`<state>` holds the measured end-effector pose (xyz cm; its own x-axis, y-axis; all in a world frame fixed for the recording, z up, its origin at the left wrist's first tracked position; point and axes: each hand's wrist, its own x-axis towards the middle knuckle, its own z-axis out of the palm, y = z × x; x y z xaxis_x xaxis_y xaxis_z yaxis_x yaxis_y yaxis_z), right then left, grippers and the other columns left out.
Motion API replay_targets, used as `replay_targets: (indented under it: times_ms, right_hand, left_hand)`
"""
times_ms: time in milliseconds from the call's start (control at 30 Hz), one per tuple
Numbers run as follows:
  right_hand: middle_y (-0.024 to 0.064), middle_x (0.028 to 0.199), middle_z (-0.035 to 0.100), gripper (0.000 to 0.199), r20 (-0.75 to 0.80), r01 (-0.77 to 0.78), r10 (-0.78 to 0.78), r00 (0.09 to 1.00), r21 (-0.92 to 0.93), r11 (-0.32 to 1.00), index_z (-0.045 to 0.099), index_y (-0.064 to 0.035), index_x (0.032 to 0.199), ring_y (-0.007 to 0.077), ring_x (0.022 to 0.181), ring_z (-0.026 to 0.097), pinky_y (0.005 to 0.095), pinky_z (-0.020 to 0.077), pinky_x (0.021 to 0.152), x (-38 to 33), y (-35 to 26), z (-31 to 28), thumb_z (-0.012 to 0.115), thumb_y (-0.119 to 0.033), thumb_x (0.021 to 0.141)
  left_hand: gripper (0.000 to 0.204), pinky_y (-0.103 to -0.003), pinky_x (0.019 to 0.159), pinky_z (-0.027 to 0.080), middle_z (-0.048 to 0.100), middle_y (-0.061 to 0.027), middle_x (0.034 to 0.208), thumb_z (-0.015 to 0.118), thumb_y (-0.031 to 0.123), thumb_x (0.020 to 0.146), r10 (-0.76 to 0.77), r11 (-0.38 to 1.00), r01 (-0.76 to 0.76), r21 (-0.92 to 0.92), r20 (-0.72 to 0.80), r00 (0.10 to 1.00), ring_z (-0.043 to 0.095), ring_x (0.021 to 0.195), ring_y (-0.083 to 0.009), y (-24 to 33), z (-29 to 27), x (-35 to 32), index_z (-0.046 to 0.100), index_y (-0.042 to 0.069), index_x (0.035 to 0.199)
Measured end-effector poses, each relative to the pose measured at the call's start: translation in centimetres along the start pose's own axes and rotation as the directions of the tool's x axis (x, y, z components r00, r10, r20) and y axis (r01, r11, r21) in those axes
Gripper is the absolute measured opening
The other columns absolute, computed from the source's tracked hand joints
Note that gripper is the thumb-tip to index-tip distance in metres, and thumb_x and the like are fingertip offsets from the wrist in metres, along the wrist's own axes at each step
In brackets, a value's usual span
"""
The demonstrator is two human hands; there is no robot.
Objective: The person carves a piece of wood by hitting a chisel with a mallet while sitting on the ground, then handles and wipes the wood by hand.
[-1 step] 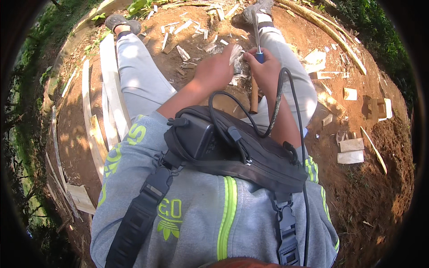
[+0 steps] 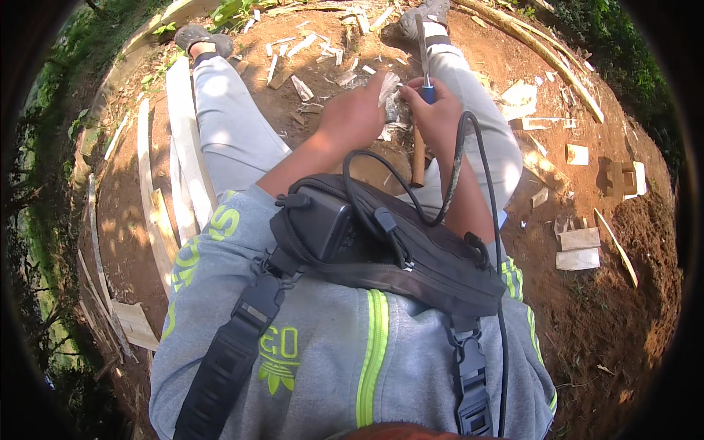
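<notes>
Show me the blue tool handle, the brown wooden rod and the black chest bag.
Blue tool handle (image 2: 427,94): head view, on its exposed side.
Brown wooden rod (image 2: 419,160): head view, on its visible middle.
Black chest bag (image 2: 441,258): head view, on its dark fabric.

Blue tool handle (image 2: 428,94), grey jacket (image 2: 419,352), lime zip (image 2: 372,352)

At one o'clock, a smooth metal blade (image 2: 423,59) joins a blue plastic handle (image 2: 428,94), beside a pale wood piece (image 2: 389,86), its finish blurred. Matt wooden plank (image 2: 188,136) at ten; rough soil (image 2: 616,323) at four; matt black cloth pouch (image 2: 455,268) centrally; matt grey cloth sweatshirt (image 2: 326,400) at six.
</notes>
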<state>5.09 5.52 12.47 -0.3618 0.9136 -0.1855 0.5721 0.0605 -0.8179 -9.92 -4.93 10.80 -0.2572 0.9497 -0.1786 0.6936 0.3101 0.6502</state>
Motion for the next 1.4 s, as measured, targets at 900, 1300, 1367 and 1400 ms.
replay_targets:
  times_ms: [900, 1300, 1367, 1400]
  right_hand:
    - [0.0135, 0.080, 0.071, 0.021, 0.327, 0.413, -0.432, 0.840, 0.131, 0.901, 0.075, -0.0026, 0.103, 0.0261, 0.070, 0.066, 0.0401, 0.0523, 0.069, -4.1, -5.2, -7.5, 0.076, -0.021, 0.092]
    - [-0.0053, 0.069, 0.059, 0.019, 0.289, 0.036, -0.188, 0.939, 0.459, 0.888, 0.069, -0.0059, 0.104, 0.0025, 0.057, 0.048, 0.0218, 0.0355, 0.049, -3.5, -5.1, -7.5, 0.072, -0.024, 0.105]
    - [-0.0059, 0.068, 0.053, 0.029, 0.325, -0.001, -0.140, 0.935, 0.399, 0.917, 0.068, -0.0047, 0.111, 0.0037, 0.056, 0.046, 0.0238, 0.0360, 0.049, -2.6, -3.4, -7.0, 0.066, -0.033, 0.108]
    - [-0.0052, 0.070, 0.054, 0.029, 0.362, -0.054, -0.099, 0.927, 0.391, 0.919, 0.068, -0.0040, 0.115, 0.0042, 0.056, 0.047, 0.0243, 0.0366, 0.049, -2.3, -2.7, -6.9, 0.065, -0.032, 0.108]
  left_hand:
    - [0.074, -0.052, 0.083, 0.058, 0.073, -0.0191, 0.118, 0.072, 0.015, 0.094, 0.299, 0.941, -0.289, 0.178, -0.035, 0.954, 0.072, 0.103, -0.0433, 5.5, -7.7, -7.0, 0.043, 0.019, 0.162]
    - [0.054, -0.041, 0.084, 0.056, 0.072, -0.0158, 0.108, 0.061, 0.026, 0.109, 0.220, 0.927, -0.258, -0.272, -0.162, 0.962, 0.072, 0.096, -0.0310, 2.7, -9.8, -8.5, 0.046, 0.006, 0.157]
    - [0.050, -0.037, 0.084, 0.055, 0.071, -0.0118, 0.106, 0.052, 0.029, 0.114, 0.014, 0.740, 0.008, -0.672, 0.027, 1.000, 0.071, 0.093, -0.0236, 1.9, -9.7, -8.4, 0.048, 0.002, 0.155]
    - [0.049, -0.035, 0.083, 0.055, 0.070, -0.0105, 0.105, 0.049, 0.030, 0.115, -0.035, 0.698, 0.063, -0.713, 0.054, 0.998, 0.069, 0.091, -0.0212, 2.0, -9.8, -8.2, 0.048, 0.002, 0.154]
